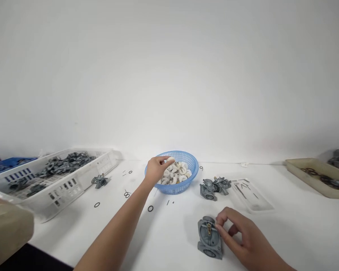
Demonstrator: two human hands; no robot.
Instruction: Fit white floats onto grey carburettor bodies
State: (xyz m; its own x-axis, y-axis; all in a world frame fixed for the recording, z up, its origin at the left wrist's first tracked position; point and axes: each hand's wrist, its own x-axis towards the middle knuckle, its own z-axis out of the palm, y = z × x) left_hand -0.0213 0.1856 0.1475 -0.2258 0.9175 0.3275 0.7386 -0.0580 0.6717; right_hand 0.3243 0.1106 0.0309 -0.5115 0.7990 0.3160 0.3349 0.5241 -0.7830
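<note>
My left hand (156, 168) is over the blue basket (173, 190), its thumb and fingers pinched on a white plastic carburetor float (170, 159). Many similar white floats (175, 175) lie heaped in that basket. At the lower right, a grey metal carburetor body (209, 241) rests on the table with its open bowl side showing and brass pieces inside. My right hand (237, 233) has thumb and forefinger closed at the right edge of this body. Whether a small part is also between those fingertips I cannot tell.
Several carburetors (214, 187) stand beside a clear shallow tray (252, 195) with thin pins. Another carburetor (100, 181) sits near a white crate (59, 195) full of them. Black rubber rings (150, 208) lie scattered. A beige tray (310, 180) is at right.
</note>
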